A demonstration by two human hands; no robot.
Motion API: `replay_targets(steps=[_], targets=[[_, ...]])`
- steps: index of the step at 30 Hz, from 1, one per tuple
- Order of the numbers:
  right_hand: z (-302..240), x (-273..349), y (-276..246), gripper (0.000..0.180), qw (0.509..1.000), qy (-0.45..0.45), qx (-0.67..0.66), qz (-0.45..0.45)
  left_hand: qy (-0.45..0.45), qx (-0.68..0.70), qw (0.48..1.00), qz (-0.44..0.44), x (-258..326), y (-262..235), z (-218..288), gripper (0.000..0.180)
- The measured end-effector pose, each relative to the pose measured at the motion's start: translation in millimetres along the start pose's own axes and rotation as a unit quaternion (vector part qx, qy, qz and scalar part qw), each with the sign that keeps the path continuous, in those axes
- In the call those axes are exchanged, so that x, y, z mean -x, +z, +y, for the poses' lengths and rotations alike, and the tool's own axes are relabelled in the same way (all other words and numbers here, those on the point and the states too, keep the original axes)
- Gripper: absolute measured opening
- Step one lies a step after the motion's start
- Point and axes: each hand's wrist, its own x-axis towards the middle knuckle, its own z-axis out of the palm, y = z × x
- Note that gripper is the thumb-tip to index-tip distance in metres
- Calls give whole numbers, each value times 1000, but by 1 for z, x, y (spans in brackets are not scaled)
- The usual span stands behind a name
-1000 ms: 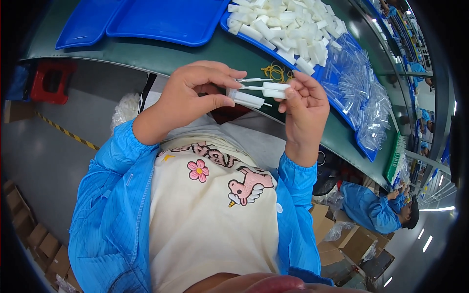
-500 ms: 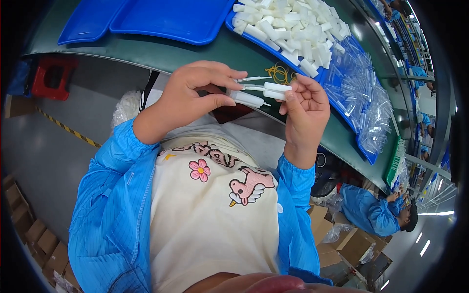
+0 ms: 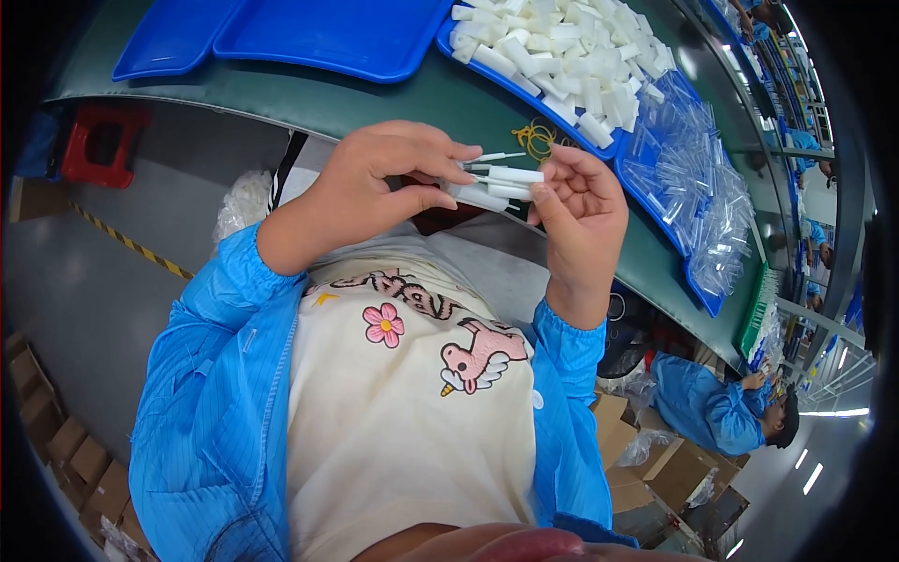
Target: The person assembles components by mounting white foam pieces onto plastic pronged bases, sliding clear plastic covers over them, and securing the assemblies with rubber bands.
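Note:
My left hand is closed, thumb against fingers, around a small bundle of thin rods with white sleeve-like parts. Their slim tips point right. Facing it, my right hand pinches white foam-like pieces between thumb and fingertips. These short blocks lie end-on against the rods, close to my left fingertips. Whether a rod runs inside them cannot be made out. The rods' far ends are hidden by my left hand. Just beyond my right fingertips, yellow rubber bands lie on the green table.
A blue tray heaped with white foam pieces stands at the far right. Beside it, another blue tray holds clear plastic tubes. Blue trays lie far left. A red stool stands left; a co-worker is at right.
My right hand has moved slightly left with the white foam pieces, and they sit nearer my left fingers. My left hand has shifted a little to the right.

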Motion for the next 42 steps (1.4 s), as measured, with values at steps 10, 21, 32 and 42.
replay_targets(steps=[10, 21, 32, 42], targets=[[10, 4, 13, 13, 989, -71, 126, -23, -22, 33, 999, 4, 1, 3, -2, 37], [-12, -57, -54, 21, 735, -318, 584, 133, -73, 158, 985, 18, 5, -5, -7, 36], [-6, -52, -52, 22, 824, -200, 524, 81, -69, 221, 972, 38, 4, -7, -14, 28], [-11, -16, -28, 25, 986, -73, 132, 69, -74, 217, 972, 51, 4, -3, -3, 41]])
